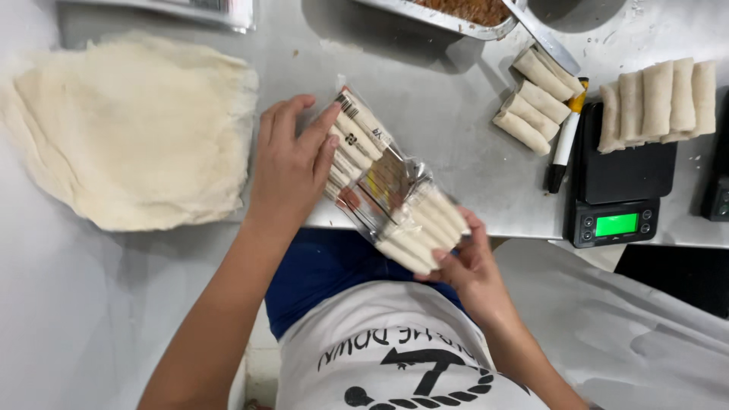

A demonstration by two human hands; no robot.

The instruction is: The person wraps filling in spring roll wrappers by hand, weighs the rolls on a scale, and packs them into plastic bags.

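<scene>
Clear plastic pack (391, 190) of pale spring rolls, head view: held slantwise over the near edge of the steel table (456, 144), rolls lying side by side inside, a printed label across the middle. Left hand (292, 163) lies flat on the pack's upper end, fingers stretched along the film and pressing it. Right hand (467, 266) cups the lower end from beneath, thumb and fingertips pinching the plastic around the last rolls. Step in hand, as judged: settling and squaring the filled pack; a next move would call for a firm two-handed grip so the rolls stay aligned. Stack of thin dough wrappers (137, 129), left of the pack, well apart. Loose rolls (535, 102), four or so, right of the pack beside a black-and-yellow marker (566, 140). Black digital scale (623, 186), green display lit, carrying a row of rolls (657, 102). Metal tray (456, 15) of brown filling at the far edge.
</scene>
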